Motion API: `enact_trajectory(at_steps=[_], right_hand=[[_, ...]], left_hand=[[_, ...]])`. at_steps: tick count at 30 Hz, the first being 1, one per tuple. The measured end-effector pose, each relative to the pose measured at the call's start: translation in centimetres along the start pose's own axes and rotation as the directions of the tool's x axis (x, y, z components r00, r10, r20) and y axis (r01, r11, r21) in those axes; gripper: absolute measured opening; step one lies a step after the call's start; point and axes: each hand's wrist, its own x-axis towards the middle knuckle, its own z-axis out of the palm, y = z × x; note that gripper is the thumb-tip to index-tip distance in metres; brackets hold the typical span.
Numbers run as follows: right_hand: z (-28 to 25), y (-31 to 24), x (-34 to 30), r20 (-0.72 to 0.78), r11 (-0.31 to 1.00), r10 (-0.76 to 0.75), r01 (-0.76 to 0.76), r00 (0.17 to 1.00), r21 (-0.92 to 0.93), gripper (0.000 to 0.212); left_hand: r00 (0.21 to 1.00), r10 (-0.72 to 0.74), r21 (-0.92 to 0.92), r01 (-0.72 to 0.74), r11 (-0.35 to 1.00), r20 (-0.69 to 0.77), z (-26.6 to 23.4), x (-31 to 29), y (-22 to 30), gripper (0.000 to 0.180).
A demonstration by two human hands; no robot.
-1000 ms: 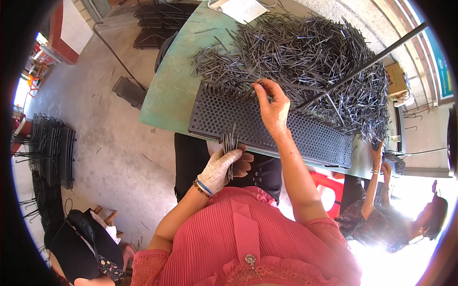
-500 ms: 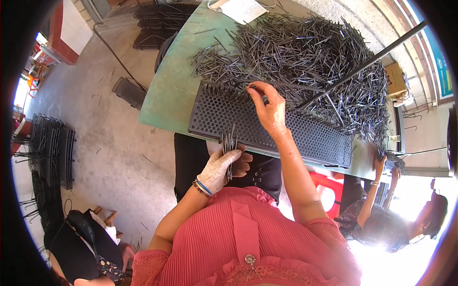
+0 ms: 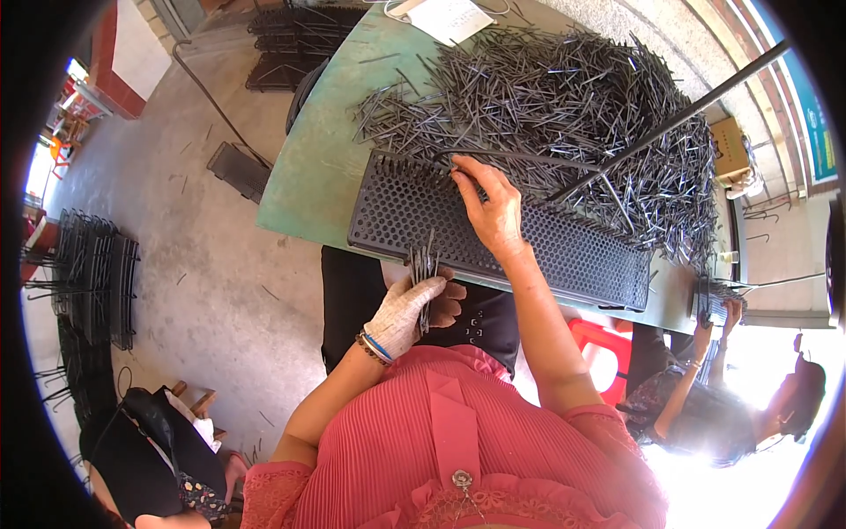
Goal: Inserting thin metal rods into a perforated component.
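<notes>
Several slim rods (image 3: 425, 266) fill clasped, knit-gloved left fingers (image 3: 428, 289); pinched right fingers (image 3: 481, 171), contents unclear, overhang perforated tray (image 3: 394, 216)

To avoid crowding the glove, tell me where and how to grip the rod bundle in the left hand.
Probably the free upper ends of the rod bundle, coming from the side of the perforated tray: they jut past the gloved left hand, which covers part of the middle.

The right fingers (image 3: 486, 179) hide part of the perforated black tray (image 3: 397, 209).

Glossy metal-looking rods (image 3: 564, 110), matt knitted cloth glove (image 3: 397, 313)
</notes>
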Motion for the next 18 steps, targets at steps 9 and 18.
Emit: enact_trajectory(at_steps=[9, 18], right_hand=[[0.3, -0.2, -0.5, 0.01, 0.993, -0.106, 0.107, 0.994, -0.053, 0.018], [0.2, 0.5, -0.2, -0.018, 0.991, -0.047, 0.045, 0.999, -0.123, 0.018]], left_hand=[[1.0, 0.0, 0.002, 0.0, 1.0, 0.001, -0.1, 0.1, 0.0, 0.028], [0.999, 0.004, 0.021, -0.005, 1.0, 0.036, 0.4, 0.1, 0.3, 0.029]])
